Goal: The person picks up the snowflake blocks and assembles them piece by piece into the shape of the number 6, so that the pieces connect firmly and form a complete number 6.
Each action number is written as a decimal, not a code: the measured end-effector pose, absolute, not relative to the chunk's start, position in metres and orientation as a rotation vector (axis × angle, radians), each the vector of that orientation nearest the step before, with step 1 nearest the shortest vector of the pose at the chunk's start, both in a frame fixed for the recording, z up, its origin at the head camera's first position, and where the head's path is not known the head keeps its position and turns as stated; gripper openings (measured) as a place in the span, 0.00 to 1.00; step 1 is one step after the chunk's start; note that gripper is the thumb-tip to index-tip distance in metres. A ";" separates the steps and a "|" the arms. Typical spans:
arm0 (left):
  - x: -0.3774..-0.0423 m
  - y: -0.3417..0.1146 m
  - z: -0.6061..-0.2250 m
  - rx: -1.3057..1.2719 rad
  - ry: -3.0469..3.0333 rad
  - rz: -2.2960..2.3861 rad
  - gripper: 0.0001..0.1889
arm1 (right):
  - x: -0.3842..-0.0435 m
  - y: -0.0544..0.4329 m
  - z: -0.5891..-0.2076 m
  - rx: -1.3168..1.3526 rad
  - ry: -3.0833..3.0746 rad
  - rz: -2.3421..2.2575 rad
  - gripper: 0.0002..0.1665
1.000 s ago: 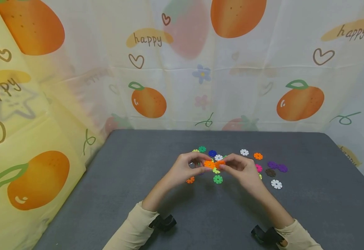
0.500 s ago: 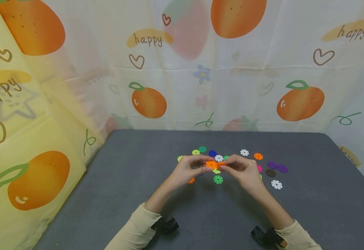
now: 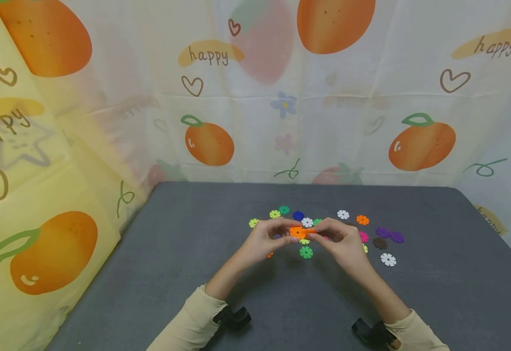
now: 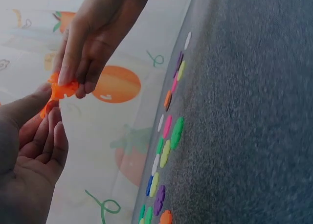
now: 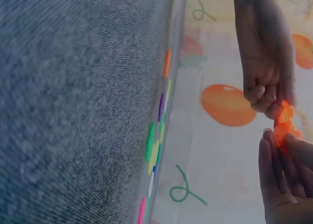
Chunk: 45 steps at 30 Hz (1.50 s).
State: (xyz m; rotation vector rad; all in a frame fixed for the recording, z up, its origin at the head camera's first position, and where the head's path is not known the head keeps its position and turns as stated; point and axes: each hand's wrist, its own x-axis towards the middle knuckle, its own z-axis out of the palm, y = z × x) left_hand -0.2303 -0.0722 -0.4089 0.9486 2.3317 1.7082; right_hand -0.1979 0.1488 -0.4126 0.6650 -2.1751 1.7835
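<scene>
Two orange notched plastic discs meet at an angle between the hands, raised above the table. My left hand [image 3: 262, 242] pinches one orange disc [image 3: 297, 232] between thumb and fingers, its notched face turned toward the head camera. From the other side, my right hand [image 3: 342, 245] pinches the second orange disc [image 5: 285, 136], which shows nearly edge-on in the head view. In the left wrist view the two discs overlap where the fingertips come together. A green disc [image 3: 306, 252] lies on the table just below the hands.
Several loose notched discs are scattered on the grey table [image 3: 172, 273]. Among them are a white disc [image 3: 388, 259], a brown disc [image 3: 380, 243], a purple pair [image 3: 390, 235] and an orange disc [image 3: 363, 220]. A fruit-printed curtain [image 3: 255, 131] hangs behind.
The left hand has shifted slightly right, toward the right hand, and its orange disc now sits closer against the other one. The right hand has barely moved.
</scene>
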 end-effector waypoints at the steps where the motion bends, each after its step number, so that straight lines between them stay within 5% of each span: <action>1: -0.231 -0.072 -0.409 0.945 2.329 1.703 0.18 | -0.198 0.149 -0.413 0.656 -2.180 1.787 0.06; 45: -0.237 -0.070 -0.425 0.852 2.287 1.784 0.15 | -0.220 0.164 -0.449 0.515 -2.795 1.472 0.19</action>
